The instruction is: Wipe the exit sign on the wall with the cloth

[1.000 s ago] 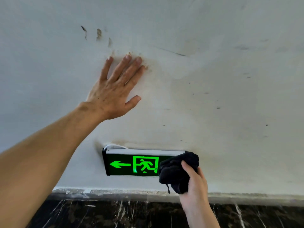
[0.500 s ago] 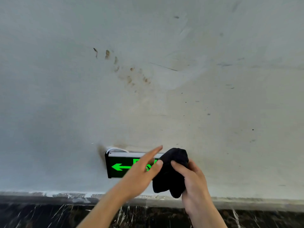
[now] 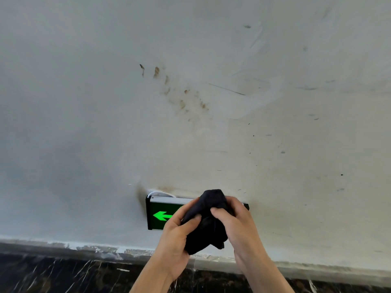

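I see my left hand (image 3: 175,235) and right hand (image 3: 239,225) both squeezing the black cloth (image 3: 208,220), bunched up against the green exit sign (image 3: 160,215) low on the wall (image 3: 105,123). If I push hard, I might knock it loose.

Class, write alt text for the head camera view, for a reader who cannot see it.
Both hands, left hand and right hand, grip a bunched black cloth in front of a lit green exit sign low on a scuffed white wall. Only the sign's left-pointing arrow shows.
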